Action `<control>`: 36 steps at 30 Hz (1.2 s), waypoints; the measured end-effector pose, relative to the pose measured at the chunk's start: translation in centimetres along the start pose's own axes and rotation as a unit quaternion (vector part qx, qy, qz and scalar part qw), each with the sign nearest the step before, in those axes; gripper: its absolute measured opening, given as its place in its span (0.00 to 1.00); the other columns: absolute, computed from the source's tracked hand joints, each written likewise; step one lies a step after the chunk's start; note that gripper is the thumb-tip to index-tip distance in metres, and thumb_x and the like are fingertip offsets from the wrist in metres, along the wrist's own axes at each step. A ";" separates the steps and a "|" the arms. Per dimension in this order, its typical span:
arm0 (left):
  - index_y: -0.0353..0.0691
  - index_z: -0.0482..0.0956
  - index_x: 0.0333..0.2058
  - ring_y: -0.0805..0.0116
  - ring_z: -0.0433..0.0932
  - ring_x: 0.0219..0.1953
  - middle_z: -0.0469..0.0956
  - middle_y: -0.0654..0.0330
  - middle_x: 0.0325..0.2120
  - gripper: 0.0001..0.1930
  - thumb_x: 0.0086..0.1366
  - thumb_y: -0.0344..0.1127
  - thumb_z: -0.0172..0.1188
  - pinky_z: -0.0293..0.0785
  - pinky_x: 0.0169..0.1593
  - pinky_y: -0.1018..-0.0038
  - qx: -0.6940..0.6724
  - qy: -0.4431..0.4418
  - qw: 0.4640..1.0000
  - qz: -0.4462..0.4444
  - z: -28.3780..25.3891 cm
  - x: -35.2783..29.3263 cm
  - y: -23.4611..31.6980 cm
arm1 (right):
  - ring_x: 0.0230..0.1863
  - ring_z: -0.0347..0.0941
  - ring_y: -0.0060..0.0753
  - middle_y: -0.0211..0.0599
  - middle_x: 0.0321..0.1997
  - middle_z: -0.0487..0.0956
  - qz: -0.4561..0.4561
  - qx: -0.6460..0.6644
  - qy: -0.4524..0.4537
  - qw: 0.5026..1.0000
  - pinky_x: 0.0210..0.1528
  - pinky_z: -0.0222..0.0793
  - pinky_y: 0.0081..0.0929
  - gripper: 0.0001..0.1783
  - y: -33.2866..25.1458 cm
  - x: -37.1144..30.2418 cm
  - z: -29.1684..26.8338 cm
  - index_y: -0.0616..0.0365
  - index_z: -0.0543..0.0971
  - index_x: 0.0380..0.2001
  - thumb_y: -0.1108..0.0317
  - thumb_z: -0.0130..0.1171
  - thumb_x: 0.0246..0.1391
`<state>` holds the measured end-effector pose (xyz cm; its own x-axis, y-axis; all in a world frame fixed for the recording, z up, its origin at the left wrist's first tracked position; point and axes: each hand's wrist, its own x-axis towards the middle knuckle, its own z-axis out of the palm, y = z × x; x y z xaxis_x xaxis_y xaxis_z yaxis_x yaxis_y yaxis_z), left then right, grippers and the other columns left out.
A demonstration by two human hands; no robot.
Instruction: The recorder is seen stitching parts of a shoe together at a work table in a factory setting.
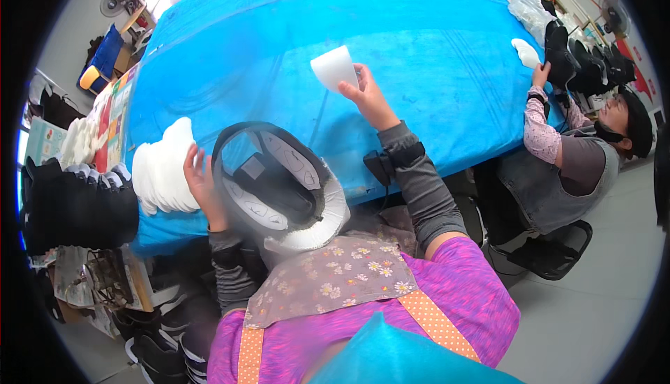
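My right hand (366, 98) is raised over the blue-covered table (244, 49), its thumb and fingers closed on a curved white sheet (335, 68). My left hand (201, 178) is at the right edge of a fanned stack of white insole-shaped pieces (164, 171); its fingers are apart, and I cannot tell whether they touch the stack. Between my arms, in front of my apron (335, 272), is a dark, cap-like thing (234, 140) with a rounded rim, white panels inside and a pleated white edge. What supports it is hidden.
Black shoes (80, 206) stand in a row at left, with more shoes (157, 356) below. At right a seated co-worker (579, 154) reaches toward white pieces (525, 53) and black shoes (562, 56). A small black box (378, 166) with a cord sits by my right forearm.
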<state>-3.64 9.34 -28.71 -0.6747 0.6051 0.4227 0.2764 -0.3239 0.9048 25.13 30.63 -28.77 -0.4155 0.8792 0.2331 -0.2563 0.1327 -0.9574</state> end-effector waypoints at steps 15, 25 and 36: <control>0.28 0.68 0.58 0.60 0.65 0.62 0.68 0.48 0.60 0.28 0.74 0.48 0.37 0.56 0.66 0.68 -0.045 -0.242 0.968 -0.051 4.8 0.7 6.1 | 0.37 0.76 0.39 0.40 0.37 0.78 -0.069 -0.297 -0.041 0.951 0.37 0.73 0.32 0.45 -7.6 -10.4 10.1 0.62 0.67 0.48 0.45 0.77 0.34; 0.27 0.68 0.57 0.61 0.70 0.57 0.73 0.49 0.54 0.27 0.73 0.45 0.36 0.61 0.63 0.68 -0.082 -0.200 0.969 -0.120 6.5 0.3 6.0 | 0.29 0.77 0.52 0.50 0.26 0.76 -0.064 -0.417 0.014 0.906 0.29 0.75 0.41 0.43 -5.5 -8.4 13.1 0.67 0.67 0.37 0.40 0.74 0.33; 0.27 0.68 0.57 0.60 0.71 0.57 0.73 0.49 0.54 0.26 0.74 0.45 0.36 0.64 0.62 0.66 -0.104 -0.218 0.962 -0.130 5.4 0.7 4.2 | 0.26 0.77 0.49 0.46 0.22 0.76 -0.094 -0.456 0.035 0.884 0.27 0.75 0.39 0.41 -5.3 -8.0 14.3 0.64 0.68 0.32 0.39 0.74 0.31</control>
<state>0.76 12.32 -24.29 -0.3389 0.9182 0.2050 -0.0368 -0.2307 0.9723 17.37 16.36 -23.14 -0.3770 0.8244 0.4221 0.5094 0.5652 -0.6489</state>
